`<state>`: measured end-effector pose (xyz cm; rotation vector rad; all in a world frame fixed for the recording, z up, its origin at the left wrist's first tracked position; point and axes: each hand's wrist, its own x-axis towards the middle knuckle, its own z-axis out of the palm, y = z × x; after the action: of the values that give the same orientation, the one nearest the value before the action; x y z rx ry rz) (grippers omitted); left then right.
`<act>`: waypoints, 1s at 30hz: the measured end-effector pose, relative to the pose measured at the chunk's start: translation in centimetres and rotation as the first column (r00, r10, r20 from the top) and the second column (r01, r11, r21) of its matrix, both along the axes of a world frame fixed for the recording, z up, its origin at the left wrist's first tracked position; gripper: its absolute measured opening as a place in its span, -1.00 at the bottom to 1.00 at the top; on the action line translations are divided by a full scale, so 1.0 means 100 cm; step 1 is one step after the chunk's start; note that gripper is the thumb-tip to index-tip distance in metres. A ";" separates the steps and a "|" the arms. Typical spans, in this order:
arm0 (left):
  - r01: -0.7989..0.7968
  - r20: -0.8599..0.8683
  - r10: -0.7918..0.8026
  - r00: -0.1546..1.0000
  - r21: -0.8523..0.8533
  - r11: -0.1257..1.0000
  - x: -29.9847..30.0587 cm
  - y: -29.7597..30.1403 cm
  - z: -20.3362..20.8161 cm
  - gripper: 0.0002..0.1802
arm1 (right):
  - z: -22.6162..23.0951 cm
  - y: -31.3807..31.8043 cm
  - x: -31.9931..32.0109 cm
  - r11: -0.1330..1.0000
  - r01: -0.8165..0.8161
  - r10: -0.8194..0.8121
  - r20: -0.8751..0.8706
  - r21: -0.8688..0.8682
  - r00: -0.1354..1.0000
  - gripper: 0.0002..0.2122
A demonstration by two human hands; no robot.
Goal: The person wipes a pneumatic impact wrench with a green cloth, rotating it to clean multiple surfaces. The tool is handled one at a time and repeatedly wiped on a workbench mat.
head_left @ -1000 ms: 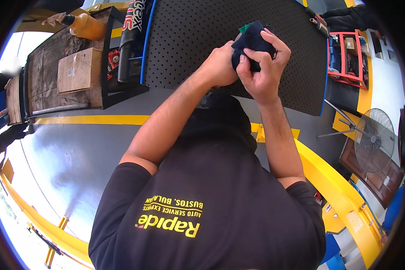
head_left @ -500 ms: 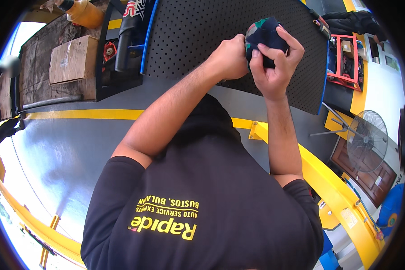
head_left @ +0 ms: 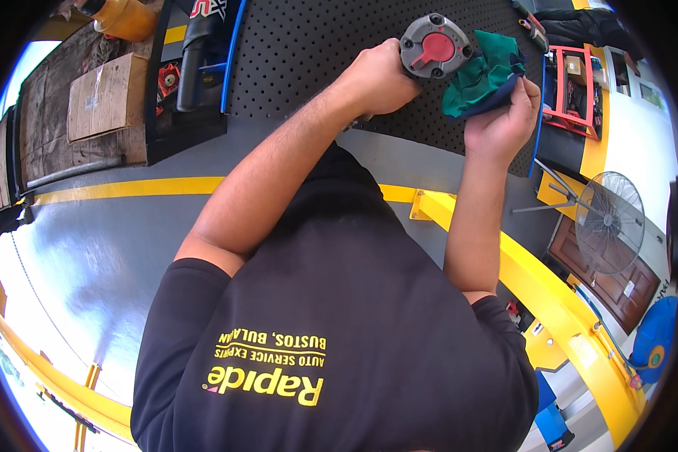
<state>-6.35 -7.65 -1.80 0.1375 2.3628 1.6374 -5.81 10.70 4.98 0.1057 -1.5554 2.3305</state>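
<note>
My left hand [head_left: 384, 81] is closed round the handle of an impact wrench [head_left: 426, 68], whose round grey end with a red dial faces up. Most of the handle is hidden by the fist. Just to the right, my right hand [head_left: 503, 126] pinches a crumpled green and navy cloth [head_left: 484, 81] between thumb and fingers. The cloth's left edge hangs close beside the wrench's round end. Both hands are above a black perforated work surface [head_left: 301, 60] with blue edges.
A cardboard box [head_left: 107, 98] sits on a worn bench at the left, near a black cylindrical tool [head_left: 190, 79]. Rightward stand a red tool cart [head_left: 572, 94], a caged fan [head_left: 610, 222] and a yellow beam [head_left: 550, 301]. Another person in dark clothes [head_left: 587, 30] is at the upper right.
The cloth has come off the wrench's end, exposing the grey face and red dial. My right hand has moved right and slightly down with it; the left keeps its grip.
</note>
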 end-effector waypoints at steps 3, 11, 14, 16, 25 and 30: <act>-0.030 0.022 0.029 0.999 0.030 0.999 0.002 0.002 0.001 -0.40 | 0.002 -0.022 0.010 0.930 0.119 -0.038 -0.232 0.348 0.972 -0.91; 0.035 -0.102 -0.038 0.994 -0.035 0.999 0.003 0.002 -0.017 -0.35 | -0.029 -0.051 0.017 0.489 0.403 0.072 -0.497 0.773 0.865 -0.82; 0.057 -0.158 -0.059 0.986 -0.014 0.998 0.002 -0.001 -0.024 -0.34 | -0.026 -0.049 0.015 0.480 0.384 0.118 -0.492 0.789 0.863 -0.81; 0.049 -0.160 -0.041 0.986 0.046 0.998 0.001 -0.001 -0.025 -0.34 | -0.020 -0.049 0.014 0.464 0.370 0.148 -0.482 0.805 0.864 -0.81; 0.012 -0.091 -0.008 0.996 0.041 0.999 0.007 -0.008 0.012 -0.55 | -0.006 -0.047 0.008 0.763 0.180 0.048 -0.332 0.620 0.942 -0.87; -0.014 0.050 0.009 0.999 0.107 0.994 0.002 -0.007 0.019 -0.55 | -0.018 0.014 0.018 0.985 -0.140 0.145 0.051 -0.104 0.988 -0.95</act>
<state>-6.12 -8.38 0.13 0.1029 2.2444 1.7535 -4.05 12.10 3.16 0.1300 -1.4997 2.5393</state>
